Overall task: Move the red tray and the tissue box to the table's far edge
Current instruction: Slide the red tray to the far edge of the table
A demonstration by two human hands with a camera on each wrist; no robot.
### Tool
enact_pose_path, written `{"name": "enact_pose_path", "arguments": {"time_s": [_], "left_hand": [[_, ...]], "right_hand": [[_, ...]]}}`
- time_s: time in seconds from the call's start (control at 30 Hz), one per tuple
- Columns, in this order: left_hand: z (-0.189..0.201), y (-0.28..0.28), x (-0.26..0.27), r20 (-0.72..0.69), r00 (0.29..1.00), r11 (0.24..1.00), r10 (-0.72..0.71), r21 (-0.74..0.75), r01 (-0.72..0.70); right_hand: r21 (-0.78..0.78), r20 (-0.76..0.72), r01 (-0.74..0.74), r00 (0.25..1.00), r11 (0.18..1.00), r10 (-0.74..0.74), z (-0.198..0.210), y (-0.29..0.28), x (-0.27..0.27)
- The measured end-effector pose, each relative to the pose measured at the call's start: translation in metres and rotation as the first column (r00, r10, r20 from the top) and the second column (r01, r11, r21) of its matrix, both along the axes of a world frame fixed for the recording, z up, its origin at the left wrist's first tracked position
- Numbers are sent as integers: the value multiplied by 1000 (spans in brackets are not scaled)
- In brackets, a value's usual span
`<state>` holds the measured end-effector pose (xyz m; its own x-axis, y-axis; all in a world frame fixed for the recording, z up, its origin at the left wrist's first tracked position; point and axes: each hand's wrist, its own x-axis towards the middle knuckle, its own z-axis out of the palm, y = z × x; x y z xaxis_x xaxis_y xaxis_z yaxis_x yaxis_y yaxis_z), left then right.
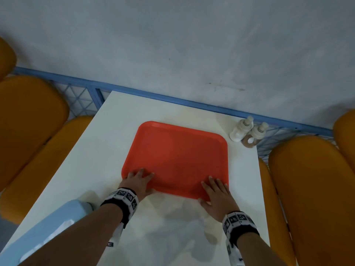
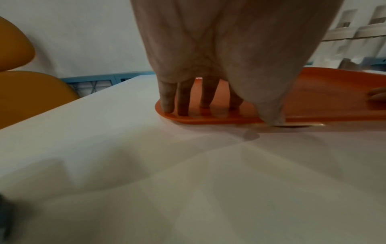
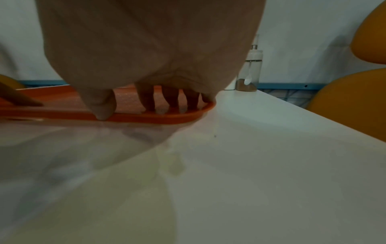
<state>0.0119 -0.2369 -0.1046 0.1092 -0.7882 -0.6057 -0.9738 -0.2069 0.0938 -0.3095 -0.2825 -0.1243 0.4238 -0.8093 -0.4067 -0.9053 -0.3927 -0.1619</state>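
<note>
The red tray (image 1: 178, 156) lies flat in the middle of the white table (image 1: 96, 150). My left hand (image 1: 137, 181) rests on its near left corner, fingers (image 2: 167, 102) spread straight on the tray's surface and the thumb (image 2: 269, 107) against the near rim. On the near right corner my right hand (image 1: 217, 192) lies the same way, fingers (image 3: 148, 99) flat inside the rim, thumb (image 3: 102, 107) at the outer edge. The light blue tissue box (image 1: 48, 227) stands at the table's near left, partly hidden behind my left forearm.
Two condiment bottles (image 1: 240, 131) stand at the table's far right corner, just beyond the tray. A blue rail (image 1: 172, 98) runs along the far edge under a grey wall. Orange seats (image 1: 28, 121) flank the table on the left and the right (image 1: 311, 189).
</note>
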Motion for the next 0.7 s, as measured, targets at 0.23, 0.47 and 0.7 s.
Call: {"name": "enact_pose_path", "arguments": {"time_s": [0.23, 0.47, 0.7], "left_hand": [[-1, -60, 14, -25, 999, 999, 28, -17, -28], [1, -122, 23, -19, 1000, 999, 1, -54, -2], [3, -163, 30, -30, 999, 993, -19, -116, 16]], "right_hand": [[-21, 22, 15, 1000, 1000, -15, 0, -63, 14], [-56, 53, 47, 998, 997, -44, -5, -120, 21], [-51, 98, -1, 995, 999, 6, 5, -169, 23]]}}
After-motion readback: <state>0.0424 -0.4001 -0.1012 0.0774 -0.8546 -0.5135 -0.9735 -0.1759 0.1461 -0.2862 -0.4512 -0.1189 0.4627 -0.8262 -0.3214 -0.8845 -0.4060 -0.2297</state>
